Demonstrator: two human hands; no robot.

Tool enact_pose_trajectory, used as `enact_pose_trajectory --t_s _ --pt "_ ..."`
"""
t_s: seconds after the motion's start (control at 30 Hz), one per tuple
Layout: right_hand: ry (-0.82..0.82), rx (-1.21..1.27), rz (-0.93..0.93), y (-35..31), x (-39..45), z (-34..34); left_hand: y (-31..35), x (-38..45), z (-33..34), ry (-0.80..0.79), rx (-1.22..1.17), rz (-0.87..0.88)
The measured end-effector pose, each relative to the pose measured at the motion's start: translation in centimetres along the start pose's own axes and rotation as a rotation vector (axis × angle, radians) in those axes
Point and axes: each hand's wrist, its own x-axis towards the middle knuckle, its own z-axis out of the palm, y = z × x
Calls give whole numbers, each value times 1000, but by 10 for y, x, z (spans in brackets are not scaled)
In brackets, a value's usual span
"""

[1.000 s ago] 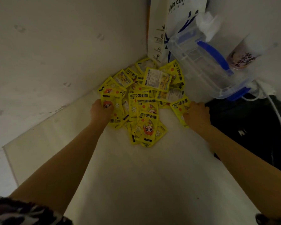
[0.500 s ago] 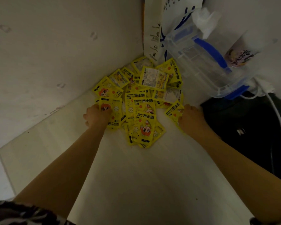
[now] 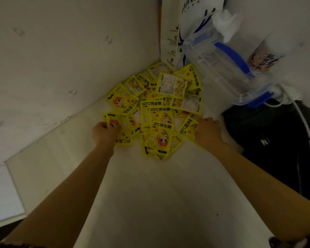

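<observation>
Several yellow hand-warmer packets (image 3: 157, 115) lie in a loose heap on a pale surface, pushed into the corner of two walls. My left hand (image 3: 105, 134) is at the heap's left edge, fingers curled round a packet with a cartoon face (image 3: 121, 127). My right hand (image 3: 207, 130) is at the heap's right edge, fingers curled on another yellow packet (image 3: 187, 127). Both forearms reach in from the bottom of the view.
A clear plastic box with blue clips (image 3: 227, 68) sits tilted behind the heap on the right. A white paper bag (image 3: 179, 29) stands in the corner. A dark bag (image 3: 276, 136) and a white cable (image 3: 304, 122) lie at right. The surface's edge (image 3: 13, 176) runs at left.
Both hands have drawn slightly back toward me along the heap's edges, each closing on a packet. The heap itself has hardly shifted.
</observation>
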Motion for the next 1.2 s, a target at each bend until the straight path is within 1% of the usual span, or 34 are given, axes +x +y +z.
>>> enact_pose_trajectory --t_s 0.17,0.27,0.43,0.5,0.57,0.67,0.73,0.8,0.87,1.0,1.1,1.2 --pt "-83 -49 -15 3 -3 0 -10 -14 -12 -28 -82 9" --pt "-63 -19 -26 4 -6 2 -14 -23 -16 -67 -181 -38" --pt "-44 61 -24 6 -9 6 -14 -40 -15 -218 -327 -107" --pt "-77 91 -48 5 -12 0 -11 -46 -11 -271 -354 -139" --pt "-100 182 -96 4 -15 -10 -6 -52 -5 -336 -360 -153" --pt "-30 283 -193 -1 -16 -27 3 -61 5 -451 -279 -112" --pt "54 248 -186 -6 -6 -37 8 -67 16 -496 -225 -81" --pt "51 227 -156 -12 11 -45 11 -70 28 -509 -152 -44" --pt "23 221 -131 -21 28 -49 11 -72 38 -513 -47 6" --pt "36 141 -92 -38 53 -48 4 -73 49 -469 178 145" --pt "-14 81 -149 -42 64 -42 2 -76 52 -414 264 221" --pt "-48 18 -148 -42 63 -37 2 -77 54 -394 297 248"
